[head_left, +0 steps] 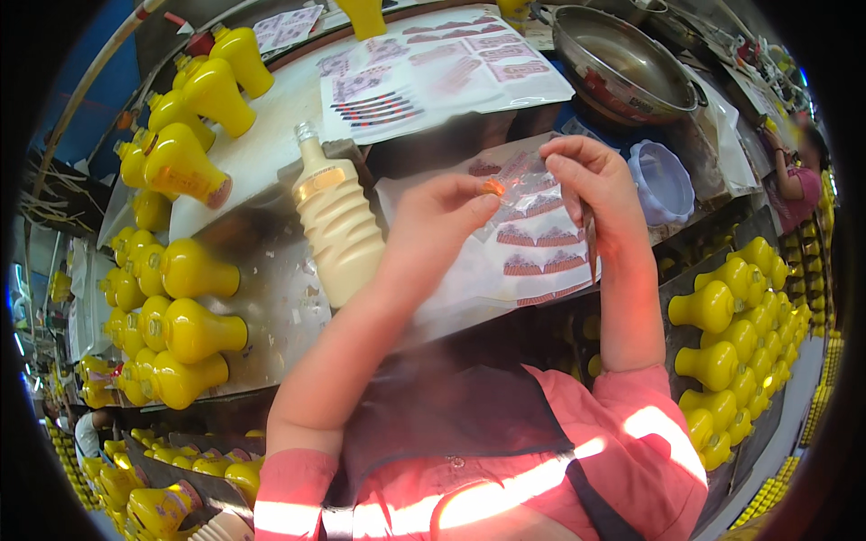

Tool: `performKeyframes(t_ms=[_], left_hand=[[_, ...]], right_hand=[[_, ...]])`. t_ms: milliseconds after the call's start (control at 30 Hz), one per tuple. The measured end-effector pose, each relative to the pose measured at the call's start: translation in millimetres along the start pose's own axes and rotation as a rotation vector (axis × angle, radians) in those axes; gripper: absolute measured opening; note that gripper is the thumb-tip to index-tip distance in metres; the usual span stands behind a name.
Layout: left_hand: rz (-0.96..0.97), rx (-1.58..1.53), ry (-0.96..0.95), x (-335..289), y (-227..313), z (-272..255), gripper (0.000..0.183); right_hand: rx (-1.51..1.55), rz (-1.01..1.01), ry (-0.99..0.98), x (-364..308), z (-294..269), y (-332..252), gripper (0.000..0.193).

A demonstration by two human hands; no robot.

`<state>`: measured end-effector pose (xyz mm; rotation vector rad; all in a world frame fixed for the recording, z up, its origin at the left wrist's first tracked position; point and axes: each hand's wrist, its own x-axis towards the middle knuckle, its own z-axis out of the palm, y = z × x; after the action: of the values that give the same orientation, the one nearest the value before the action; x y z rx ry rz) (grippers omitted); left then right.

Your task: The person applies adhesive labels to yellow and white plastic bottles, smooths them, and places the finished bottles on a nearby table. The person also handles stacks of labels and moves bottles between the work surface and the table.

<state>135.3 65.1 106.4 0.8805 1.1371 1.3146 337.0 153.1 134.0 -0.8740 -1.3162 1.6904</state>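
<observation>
At the table (271, 144), our left hand (433, 225) pinches a small orange sticker (492, 187) between thumb and fingertips, grip narrow, just above a sheet of red stickers (541, 248). Our right hand (591, 185) is closed around a thin tool (591, 243) pointing down over the same sheet. A cream ribbed bottle (336, 230) lies just left of the left hand; yellow bottles (194, 329) are piled at both sides.

Left hand (442, 221) pinches a small orange sticker (492, 187) over the label sheet (532, 261), beside a cream bottle (338, 230).
</observation>
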Motion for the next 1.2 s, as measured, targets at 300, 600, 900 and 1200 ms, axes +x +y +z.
performKeyframes(t_ms=[300, 600, 900, 1200], left_hand=[[-0.100, 0.227, -0.130, -27, 10, -23, 0.023], [-0.117, 0.288, -0.173, -38, 4, -29, 0.018], [0.670, 0.684, 0.453, -88, -20, -90, 0.011], [0.405, 0.641, 0.597, -105, -89, -131, 0.062]], right_hand=[[-0.255, 0.249, -0.387, -2, 18, 22, 0.040], [-0.325, 0.221, -0.149, -25, 19, 6, 0.015], [-0.765, 0.059, 0.708, 2, -184, -32, 0.027], [-1.790, 0.362, 0.562, 46, -328, -2, 0.030]])
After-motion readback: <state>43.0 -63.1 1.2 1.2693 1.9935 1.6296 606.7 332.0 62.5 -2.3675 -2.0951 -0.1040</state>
